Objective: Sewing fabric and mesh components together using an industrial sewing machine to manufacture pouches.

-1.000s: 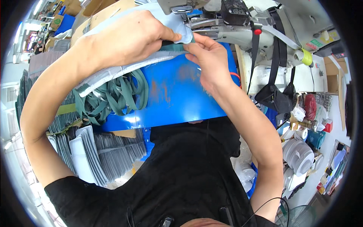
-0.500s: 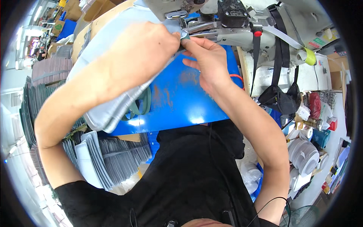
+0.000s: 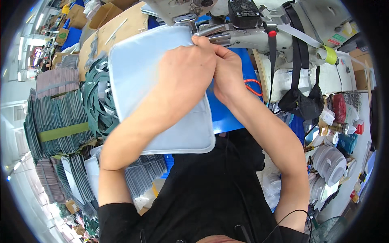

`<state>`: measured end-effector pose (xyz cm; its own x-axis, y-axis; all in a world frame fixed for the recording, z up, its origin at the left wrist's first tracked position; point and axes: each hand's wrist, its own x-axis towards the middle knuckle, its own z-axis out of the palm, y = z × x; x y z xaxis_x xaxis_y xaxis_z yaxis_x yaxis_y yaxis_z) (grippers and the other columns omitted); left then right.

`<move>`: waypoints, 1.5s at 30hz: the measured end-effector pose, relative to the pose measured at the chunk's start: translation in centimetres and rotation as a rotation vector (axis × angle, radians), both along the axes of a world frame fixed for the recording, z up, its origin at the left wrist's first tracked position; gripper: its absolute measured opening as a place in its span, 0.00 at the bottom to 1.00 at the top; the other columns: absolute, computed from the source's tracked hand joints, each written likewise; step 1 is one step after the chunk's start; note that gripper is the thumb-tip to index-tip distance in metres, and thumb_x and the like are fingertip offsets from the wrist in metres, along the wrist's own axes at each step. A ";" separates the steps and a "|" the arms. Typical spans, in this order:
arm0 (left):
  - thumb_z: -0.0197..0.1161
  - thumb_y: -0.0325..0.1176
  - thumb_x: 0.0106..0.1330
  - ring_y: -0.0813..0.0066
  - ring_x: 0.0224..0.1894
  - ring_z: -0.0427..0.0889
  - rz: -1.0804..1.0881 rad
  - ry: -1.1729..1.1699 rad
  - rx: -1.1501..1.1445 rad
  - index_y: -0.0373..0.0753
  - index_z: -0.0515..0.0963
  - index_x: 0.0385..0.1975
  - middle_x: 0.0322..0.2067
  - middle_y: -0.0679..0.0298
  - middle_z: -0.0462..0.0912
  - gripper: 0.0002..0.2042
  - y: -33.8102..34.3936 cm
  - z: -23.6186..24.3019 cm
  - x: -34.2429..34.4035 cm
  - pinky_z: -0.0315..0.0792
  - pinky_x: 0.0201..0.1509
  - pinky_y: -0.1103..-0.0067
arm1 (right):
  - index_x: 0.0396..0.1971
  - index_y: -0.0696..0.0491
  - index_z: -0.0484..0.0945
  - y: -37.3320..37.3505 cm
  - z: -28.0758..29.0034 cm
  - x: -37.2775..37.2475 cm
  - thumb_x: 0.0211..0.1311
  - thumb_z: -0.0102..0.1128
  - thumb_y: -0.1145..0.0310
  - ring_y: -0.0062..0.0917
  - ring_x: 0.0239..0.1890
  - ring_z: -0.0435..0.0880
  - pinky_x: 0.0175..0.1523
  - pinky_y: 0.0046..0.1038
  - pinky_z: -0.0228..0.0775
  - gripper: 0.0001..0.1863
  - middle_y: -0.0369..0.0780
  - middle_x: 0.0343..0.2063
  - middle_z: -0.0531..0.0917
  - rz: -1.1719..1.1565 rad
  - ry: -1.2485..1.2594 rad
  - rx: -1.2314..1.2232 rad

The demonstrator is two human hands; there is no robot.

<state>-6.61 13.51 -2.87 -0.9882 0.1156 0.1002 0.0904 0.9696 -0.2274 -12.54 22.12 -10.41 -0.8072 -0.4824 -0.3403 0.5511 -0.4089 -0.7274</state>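
Note:
A light-blue padded fabric panel [image 3: 180, 129] with rounded corners and a pale edge lies under my left forearm, its top right corner up against the sewing machine [image 3: 239, 38]. My left hand [image 3: 188, 67] is closed on this panel near that corner, its fingertips by the metal guide [image 3: 212, 30]. Right beside it, my right hand [image 3: 229, 71] has its fingers curled in and touches the left one. What those right fingers pinch is hidden behind the left hand. The needle area is mostly covered by metal parts.
Dark green strips [image 3: 99, 97] hang in a tangle left of the panel. Bundled stacks of panels [image 3: 60, 117] stand beyond them. The blue work surface [image 3: 227, 111] shows at the right. A black pouch [image 3: 302, 103] hangs from the machine table, near spools [image 3: 328, 162].
The panel has turned and swung rightward, now lying flatter toward my body. My left hand and forearm have moved right and down, the hand now against my right hand, which stays near the guide.

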 end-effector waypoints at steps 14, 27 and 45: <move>0.58 0.31 0.73 0.53 0.29 0.87 0.259 0.282 0.625 0.32 0.73 0.51 0.25 0.53 0.85 0.13 -0.2 -4.3 0.0 0.78 0.32 0.63 | 0.56 0.60 0.81 5.7 -1.3 1.5 0.70 0.61 0.72 0.14 0.31 0.77 0.35 0.22 0.68 0.17 0.35 0.32 0.85 0.155 1.028 0.622; 0.62 0.36 0.74 0.66 0.65 0.74 0.650 0.500 2.029 0.33 0.63 0.73 0.66 0.55 0.73 0.30 -9.5 -10.6 14.1 0.67 0.70 0.71 | 0.63 0.63 0.75 3.7 -1.8 2.9 0.77 0.55 0.70 0.17 0.48 0.84 0.55 0.22 0.76 0.20 0.39 0.50 0.86 0.168 0.094 -0.319; 0.64 0.30 0.73 0.72 0.61 0.78 0.471 0.444 1.825 0.34 0.63 0.73 0.63 0.58 0.78 0.30 -11.3 -6.5 12.8 0.70 0.67 0.74 | 0.42 0.55 0.79 7.4 -0.7 -5.2 0.76 0.62 0.58 0.10 0.24 0.72 0.29 0.17 0.61 0.14 0.28 0.23 0.76 -0.349 0.467 -0.070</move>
<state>6.22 2.25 -9.38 -0.7780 -0.6281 -0.0132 0.0213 -0.0474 0.9986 -17.78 29.52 -11.09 -0.9790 -0.1698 0.1128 0.0027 -0.5643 -0.8256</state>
